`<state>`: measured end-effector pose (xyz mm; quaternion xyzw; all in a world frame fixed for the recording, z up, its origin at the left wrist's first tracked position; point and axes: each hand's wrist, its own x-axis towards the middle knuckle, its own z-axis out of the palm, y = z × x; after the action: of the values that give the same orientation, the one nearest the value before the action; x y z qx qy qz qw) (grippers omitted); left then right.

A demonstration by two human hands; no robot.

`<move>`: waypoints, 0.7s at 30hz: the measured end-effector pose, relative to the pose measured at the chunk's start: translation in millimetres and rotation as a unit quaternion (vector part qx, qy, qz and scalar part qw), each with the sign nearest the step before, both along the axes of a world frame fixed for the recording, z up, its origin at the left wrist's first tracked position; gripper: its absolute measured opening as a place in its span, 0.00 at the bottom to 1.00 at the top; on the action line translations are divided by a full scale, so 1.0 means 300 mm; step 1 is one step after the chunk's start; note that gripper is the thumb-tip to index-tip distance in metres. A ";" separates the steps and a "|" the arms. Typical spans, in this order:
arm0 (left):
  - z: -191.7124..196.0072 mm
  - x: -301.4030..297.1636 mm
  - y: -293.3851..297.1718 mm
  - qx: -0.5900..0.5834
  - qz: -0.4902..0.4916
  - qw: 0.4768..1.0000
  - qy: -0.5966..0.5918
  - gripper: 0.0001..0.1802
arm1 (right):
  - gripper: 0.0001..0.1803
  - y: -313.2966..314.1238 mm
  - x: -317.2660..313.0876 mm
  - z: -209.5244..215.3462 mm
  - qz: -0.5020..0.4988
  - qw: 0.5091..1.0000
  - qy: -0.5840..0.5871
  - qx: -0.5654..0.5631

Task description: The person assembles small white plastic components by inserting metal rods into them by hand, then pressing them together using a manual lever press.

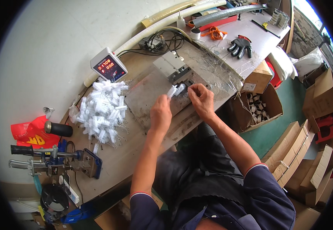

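Note:
My left hand point(161, 113) pinches a small white bristle brush point(171, 91) by its wire stem, raised over the grey metal plate point(145, 96). My right hand point(200, 99) is closed on a second white brush point(180, 89) right beside the first, in front of the grey metal machine block point(171, 65). A heap of the same white wire-stemmed brushes point(103, 109) lies on the bench to the left of my left hand.
A white counter box with red digits point(108, 68) stands behind the heap. A blue hand press point(55, 159) and black handle point(59, 129) sit at the left. Black-and-red gloves point(240, 46), clear plastic sheeting point(222, 67) and open cardboard boxes point(256, 103) lie right.

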<state>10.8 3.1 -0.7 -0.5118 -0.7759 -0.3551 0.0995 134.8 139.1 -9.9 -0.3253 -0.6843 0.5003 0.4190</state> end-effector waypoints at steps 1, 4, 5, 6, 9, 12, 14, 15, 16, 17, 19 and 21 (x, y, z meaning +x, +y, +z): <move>-0.001 -0.007 -0.012 0.025 -0.004 0.999 -0.041 0.07 | 0.09 0.000 0.001 -0.001 0.019 1.000 0.019 -0.009; -0.006 -0.026 -0.024 0.062 0.004 0.996 -0.060 0.07 | 0.10 -0.001 0.009 0.006 0.057 0.996 0.059 -0.040; -0.007 -0.030 -0.025 0.078 0.003 0.995 -0.055 0.06 | 0.11 0.000 0.013 0.012 0.072 0.992 0.077 -0.063; -0.007 -0.032 -0.025 0.083 0.002 0.995 -0.052 0.06 | 0.11 0.002 0.020 0.019 0.073 0.992 0.081 -0.060; 0.000 -0.030 -0.024 0.097 -0.010 0.995 0.007 0.05 | 0.13 0.014 0.038 0.043 0.135 0.981 0.076 -0.117; 0.012 -0.021 -0.021 0.098 -0.032 0.992 0.073 0.06 | 0.14 0.031 0.044 0.054 0.193 0.965 0.078 -0.156; 0.019 -0.015 -0.021 0.096 -0.043 0.989 0.100 0.08 | 0.14 0.038 0.041 0.050 0.216 0.949 0.111 -0.203; 0.022 -0.012 -0.022 0.095 -0.043 0.989 0.100 0.08 | 0.14 0.040 0.038 0.045 0.216 0.948 0.109 -0.205; 0.024 -0.008 -0.022 0.092 -0.049 0.988 0.112 0.09 | 0.14 0.042 0.036 0.038 0.222 0.945 0.111 -0.213; 0.025 -0.005 -0.023 0.083 -0.053 0.988 0.122 0.10 | 0.13 0.042 0.035 0.032 0.228 0.941 0.112 -0.221; 0.025 -0.001 -0.021 0.084 -0.056 0.988 0.121 0.10 | 0.12 0.044 0.034 0.018 0.231 0.942 0.107 -0.218; 0.023 0.001 -0.021 0.079 -0.059 0.988 0.116 0.10 | 0.11 0.046 0.035 0.007 0.232 0.943 0.101 -0.214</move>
<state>10.9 -3.1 6.1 -0.5848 -0.6970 -0.3592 0.2079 145.2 152.9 -7.8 -0.1873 -0.5712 0.7489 0.2790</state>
